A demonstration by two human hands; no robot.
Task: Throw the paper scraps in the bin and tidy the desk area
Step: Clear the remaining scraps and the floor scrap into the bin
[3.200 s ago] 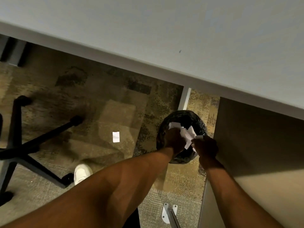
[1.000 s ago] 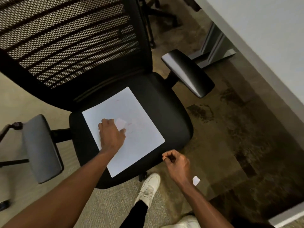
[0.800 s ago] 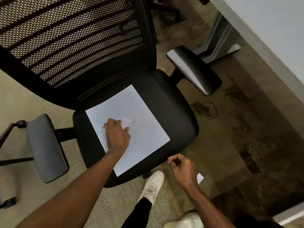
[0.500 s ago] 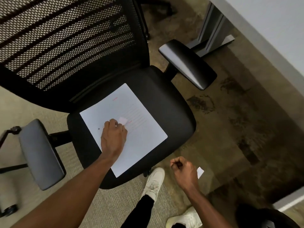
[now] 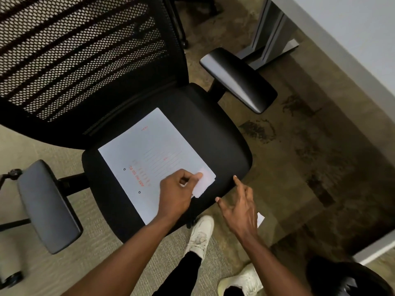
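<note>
A small white paper scrap (image 5: 203,183) lies at the near right corner of a white printed sheet (image 5: 149,150) on the black office chair seat (image 5: 213,133). My left hand (image 5: 177,194) is curled over it, with the fingertips gripping the scrap's left edge. My right hand (image 5: 239,207) hovers open with spread fingers just off the seat's front edge, holding nothing. A second scrap (image 5: 260,219) lies on the carpet, mostly hidden behind my right hand. The black bin (image 5: 342,278) shows at the bottom right.
The chair's mesh back (image 5: 85,50) fills the upper left, and its armrests (image 5: 237,80) stick out on both sides. The white desk (image 5: 352,28) runs along the right, its leg at the top. My white shoes (image 5: 201,233) stand on the carpet below the seat.
I turned from the bin to the chair. My left hand slid the scrap across the sheet to its near right corner. My right hand opened from a fist and moved up toward the seat edge.
</note>
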